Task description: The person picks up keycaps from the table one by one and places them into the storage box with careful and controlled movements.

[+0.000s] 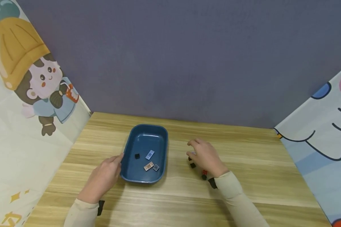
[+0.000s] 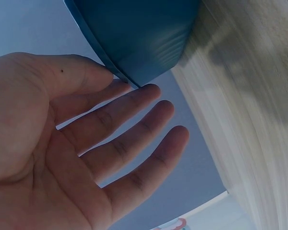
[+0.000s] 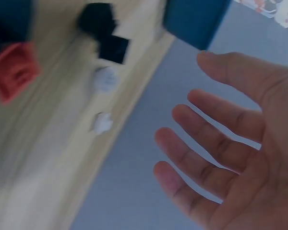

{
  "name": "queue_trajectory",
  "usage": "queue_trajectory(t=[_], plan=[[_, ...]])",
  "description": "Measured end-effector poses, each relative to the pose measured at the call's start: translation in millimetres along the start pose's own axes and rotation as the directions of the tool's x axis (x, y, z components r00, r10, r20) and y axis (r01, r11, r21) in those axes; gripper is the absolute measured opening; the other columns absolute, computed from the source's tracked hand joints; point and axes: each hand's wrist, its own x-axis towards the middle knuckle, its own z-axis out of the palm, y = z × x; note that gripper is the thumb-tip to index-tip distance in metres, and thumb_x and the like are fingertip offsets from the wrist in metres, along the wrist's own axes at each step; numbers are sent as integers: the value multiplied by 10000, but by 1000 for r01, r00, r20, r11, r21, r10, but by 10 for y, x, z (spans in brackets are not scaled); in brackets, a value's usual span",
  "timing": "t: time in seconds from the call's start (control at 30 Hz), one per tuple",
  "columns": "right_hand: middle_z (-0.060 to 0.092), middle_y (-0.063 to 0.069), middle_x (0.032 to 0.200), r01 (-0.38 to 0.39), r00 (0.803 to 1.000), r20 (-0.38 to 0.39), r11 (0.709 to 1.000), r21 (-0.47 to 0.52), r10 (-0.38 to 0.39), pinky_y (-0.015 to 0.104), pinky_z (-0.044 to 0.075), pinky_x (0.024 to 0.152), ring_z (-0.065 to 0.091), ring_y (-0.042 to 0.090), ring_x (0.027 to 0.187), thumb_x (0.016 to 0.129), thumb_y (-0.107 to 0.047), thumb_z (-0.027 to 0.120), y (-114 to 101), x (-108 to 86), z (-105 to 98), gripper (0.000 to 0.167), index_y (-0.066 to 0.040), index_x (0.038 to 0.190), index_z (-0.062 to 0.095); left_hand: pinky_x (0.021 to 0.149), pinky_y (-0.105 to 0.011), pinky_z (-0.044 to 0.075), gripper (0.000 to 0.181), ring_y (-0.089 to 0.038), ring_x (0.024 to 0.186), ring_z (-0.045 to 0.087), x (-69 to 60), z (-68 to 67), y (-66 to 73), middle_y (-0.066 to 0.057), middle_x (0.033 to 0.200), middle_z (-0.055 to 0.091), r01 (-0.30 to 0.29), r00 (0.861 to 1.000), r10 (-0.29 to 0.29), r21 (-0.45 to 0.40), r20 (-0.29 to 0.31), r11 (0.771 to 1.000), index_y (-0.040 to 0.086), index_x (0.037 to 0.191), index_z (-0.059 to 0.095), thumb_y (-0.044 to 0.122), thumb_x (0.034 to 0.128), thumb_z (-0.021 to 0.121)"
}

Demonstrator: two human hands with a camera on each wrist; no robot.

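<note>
Left hand: palm turned inward, forearm coming in from the near edge. Thumb and index finger pinch the near-left rim of the blue rectangular tray; the other three fingers are extended and spread below that grip, per left wrist view. Tray sits on the wood-grain tabletop, just right of the left fingertips.

Right hand: reaches forward over the tabletop, fingers loosely bent and apart, thumb well separated from the index; holds nothing. Tray lies left of these fingertips, with a gap of bare wood between.

Loose pieces by the right hand: black block just under the thumb side; red square piece back from the fingers, below the wrist, with a dark piece beside it. Right wrist view adds two small white pieces out beyond the thumb and fingers, blurred.

In the tray, right of the left fingertips: small black piece, nearest them; pale blue printed tile farther right; beige printed tile and small grey square piece near each other, toward the wearer.

Markings: both printed tiles carry dark marks, too small to read. Grey square piece shows a concentric-square pattern.
</note>
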Motion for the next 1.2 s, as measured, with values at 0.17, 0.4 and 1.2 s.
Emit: queue_trajectory(t=[0.17,0.4,1.2], plan=[[666,109,1109,-64,996,58,998,13,63,468,583,766,641,303,999,912,-241,754,145,-69,102,313,-54,1158,704,813,-544,580,434,-420,1070,644,2,10,3,-235,1241,646,6,1000,-6,-5,0,1000,-80,1344,573,-28,916,621],[679,40,997,-104,991,93,994,25,101,412,578,695,648,230,867,869,-281,796,229,-86,267,260,-85,1030,737,799,-531,586,434,-418,1072,643,2,6,13,-235,1237,647,5,1000,-5,2,9,1000,-80,1346,570,-31,918,618],[657,24,1007,-61,997,53,997,-39,63,391,576,696,635,219,891,886,-262,780,79,-60,179,206,-111,1015,725,803,-531,585,434,-411,1070,647,-6,0,21,-230,1232,652,6,1000,-6,4,1,1000,-84,1342,573,-36,913,616]])
